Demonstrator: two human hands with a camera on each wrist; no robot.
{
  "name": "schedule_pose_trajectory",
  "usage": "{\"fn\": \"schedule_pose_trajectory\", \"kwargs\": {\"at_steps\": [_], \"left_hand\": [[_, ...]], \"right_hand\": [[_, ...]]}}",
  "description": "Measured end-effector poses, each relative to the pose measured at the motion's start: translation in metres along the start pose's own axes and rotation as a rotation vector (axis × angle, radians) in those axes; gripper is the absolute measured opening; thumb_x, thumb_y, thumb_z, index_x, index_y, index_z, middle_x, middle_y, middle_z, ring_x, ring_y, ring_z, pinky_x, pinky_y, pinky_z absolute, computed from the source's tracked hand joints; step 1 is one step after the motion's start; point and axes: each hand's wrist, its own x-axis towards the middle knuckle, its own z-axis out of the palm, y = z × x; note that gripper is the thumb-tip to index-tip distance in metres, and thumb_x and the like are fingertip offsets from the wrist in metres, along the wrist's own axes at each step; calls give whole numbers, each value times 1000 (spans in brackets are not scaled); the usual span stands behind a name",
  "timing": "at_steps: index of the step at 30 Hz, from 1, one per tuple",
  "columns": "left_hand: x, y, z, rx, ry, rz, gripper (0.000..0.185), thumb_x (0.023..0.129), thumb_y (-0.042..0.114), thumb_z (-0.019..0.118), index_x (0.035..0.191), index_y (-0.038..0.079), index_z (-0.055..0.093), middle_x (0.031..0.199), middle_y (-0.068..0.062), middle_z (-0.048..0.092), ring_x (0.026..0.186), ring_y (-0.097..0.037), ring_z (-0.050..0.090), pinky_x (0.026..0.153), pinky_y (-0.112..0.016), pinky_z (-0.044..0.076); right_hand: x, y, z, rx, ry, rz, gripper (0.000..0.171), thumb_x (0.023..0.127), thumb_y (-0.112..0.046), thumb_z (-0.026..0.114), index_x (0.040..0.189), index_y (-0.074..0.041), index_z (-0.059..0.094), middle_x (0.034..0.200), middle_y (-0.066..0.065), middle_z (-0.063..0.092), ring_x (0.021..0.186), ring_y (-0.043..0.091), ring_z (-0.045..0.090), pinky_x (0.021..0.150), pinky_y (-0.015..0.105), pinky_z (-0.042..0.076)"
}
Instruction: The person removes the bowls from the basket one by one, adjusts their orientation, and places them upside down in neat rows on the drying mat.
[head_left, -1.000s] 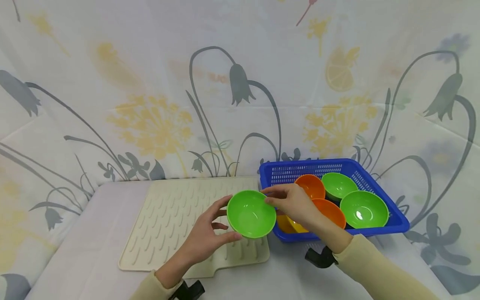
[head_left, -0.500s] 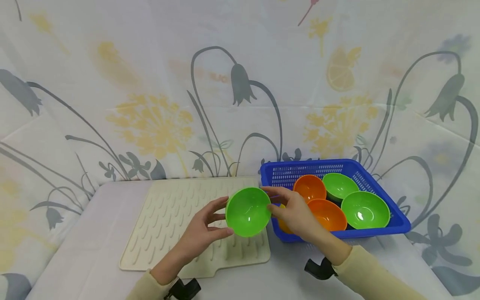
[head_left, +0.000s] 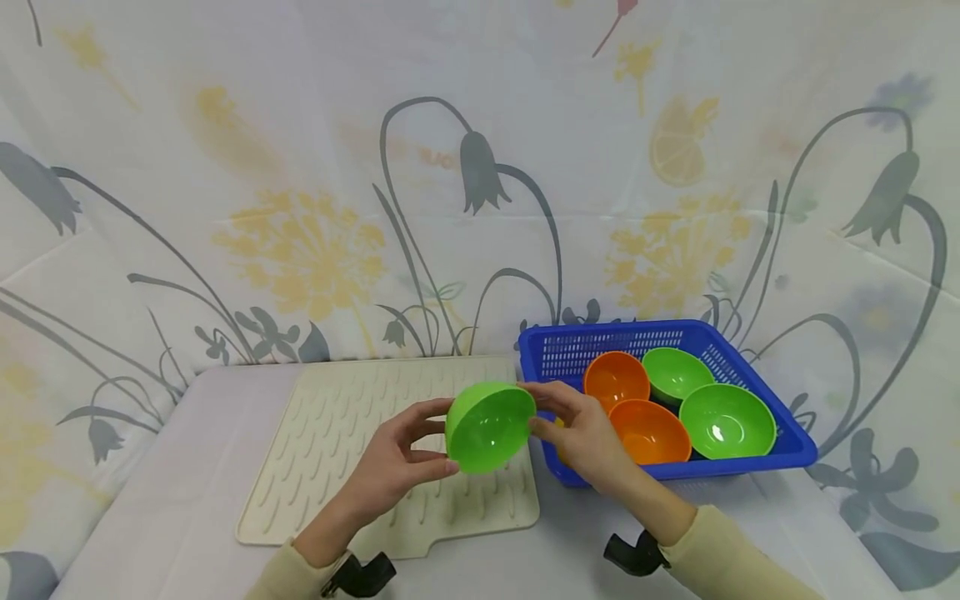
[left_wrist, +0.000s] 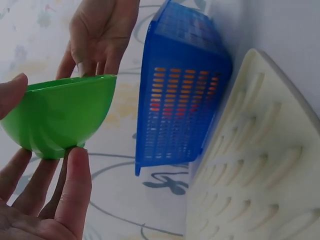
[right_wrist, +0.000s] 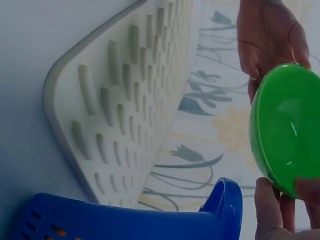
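Note:
A glossy green bowl (head_left: 491, 425) is held up between both hands, tilted so that its inside faces the head camera and the right. My left hand (head_left: 397, 458) grips it from the left; in the left wrist view the thumb is at the rim and the fingers support the base of the bowl (left_wrist: 65, 112). On the opposite side my right hand (head_left: 592, 437) pinches the rim between thumb and fingers. The right wrist view shows the inside of the bowl (right_wrist: 290, 125), with fingertips (right_wrist: 269, 202) of the right hand at its lower edge.
A blue perforated basket (head_left: 795, 442) stands at the right, holding orange bowls (head_left: 648, 433) and green bowls (head_left: 727, 421). A sliver of yellow shows there, mostly hidden behind my right hand. Below the held bowl lies a cream ridged drying mat (head_left: 337, 442) on the white-covered table.
The green bowl has tilted further, its opening turning to the right and more of its outer wall showing. Both hands have shifted slightly left with it.

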Motion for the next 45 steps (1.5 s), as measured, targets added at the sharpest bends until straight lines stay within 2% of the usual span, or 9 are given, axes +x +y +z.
{"fn": "schedule_pose_trajectory", "kwargs": {"at_steps": [4,10,18,24,28,35,39,42,45], "left_hand": [[-1,2,-3,92,15,57,68,81,3,81,142,14,53,135,-14,56,116,-22,61,82,-41,59],[-1,1,-7,308,39,221,68,80,8,84,140,16,56,135,-3,57,118,-21,56,83,-40,58],[-2,3,-7,628,32,416,71,71,7,90,135,16,61,137,0,55,126,-22,53,91,-38,55],[-3,5,-4,765,10,574,72,67,5,91,133,13,64,135,-6,56,121,-25,54,93,-32,53],[-4,7,-2,774,10,617,69,67,8,92,131,14,66,135,-6,57,119,-24,55,86,-34,56],[-7,4,-3,589,64,548,71,65,10,92,131,11,65,139,-11,55,124,-27,51,95,-31,51],[-9,1,-4,499,97,391,85,65,15,93,142,15,56,145,-4,51,129,-22,50,91,-37,53],[-8,1,-5,404,72,255,94,68,18,92,149,20,46,149,0,48,131,-19,49,90,-42,53],[-7,1,-5,291,24,167,94,72,19,91,152,19,42,150,-1,47,131,-19,48,92,-40,52]], "right_hand": [[-1,1,-1,18,-50,23,43,95,-8,67,137,-7,58,135,11,59,125,31,56,100,37,50],[-2,-2,-4,45,-131,72,45,102,-24,56,143,-5,52,139,14,57,127,34,54,103,47,46],[-1,-8,0,-119,-157,109,51,101,-32,58,145,-7,50,140,14,57,128,35,53,101,49,48],[-1,-7,4,-157,-149,119,56,95,-36,66,143,-9,53,139,13,57,128,38,53,98,52,49],[-1,-8,7,-141,-161,121,62,92,-36,71,144,-9,52,139,13,57,126,41,54,95,51,51],[0,-4,8,-6,-191,94,62,93,-25,72,146,-6,49,144,18,51,129,42,51,96,45,51],[0,-3,7,80,-212,68,63,92,-21,73,147,-5,47,147,17,49,132,42,48,97,42,50],[0,-4,7,121,-228,46,64,91,-19,74,147,-5,46,147,16,49,133,40,48,98,40,49],[0,-3,7,160,-259,30,65,92,-19,73,148,-6,45,148,15,48,133,38,48,99,39,49]]}}
